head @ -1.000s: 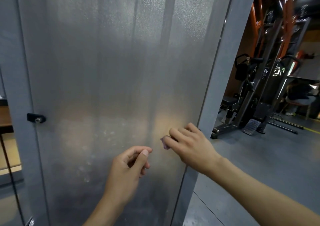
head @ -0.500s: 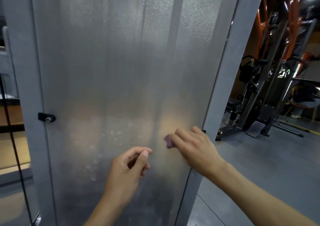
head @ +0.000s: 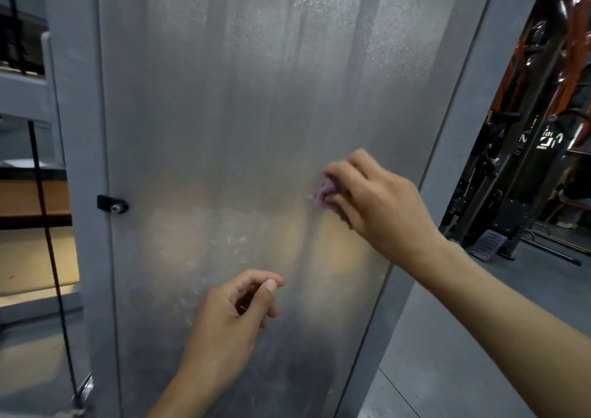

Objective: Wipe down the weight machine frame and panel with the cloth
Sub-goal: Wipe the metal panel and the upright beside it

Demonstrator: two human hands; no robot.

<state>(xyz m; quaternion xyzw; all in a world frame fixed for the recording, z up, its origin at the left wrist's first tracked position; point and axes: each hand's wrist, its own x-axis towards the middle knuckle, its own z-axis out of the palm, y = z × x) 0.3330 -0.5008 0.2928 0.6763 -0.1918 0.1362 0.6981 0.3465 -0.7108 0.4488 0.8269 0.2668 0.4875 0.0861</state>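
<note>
panel [head: 256,113]: frosted translucent sheet, fills most of the view, set between two grey uprights; pale smudges and small white specks on its lower half
frame [head: 80,129]: grey painted uprights along the panel's left and right edges; the right one slants toward the lower centre
background machines [head: 527,177]: dark gym equipment with orange bars, past the panel's right edge, standing on a grey floor
cable [head: 48,225]: thin black line running down outside the left upright
right hand [head: 380,206]: at the panel's right side, about mid-height; fingers curled, pinching the cloth and pressing it onto the panel surface
left hand [head: 233,318]: lower centre of the panel, below and left of the right hand; fingers loosely curled, thumb tip near the index finger, holds nothing; contact with the panel unclear
bracket [head: 112,204]: small black clip with a silver screw, on the panel's left edge at mid-height
cloth [head: 321,195]: small purple wad, mostly hidden by the right-hand fingertips, touching the panel
</note>
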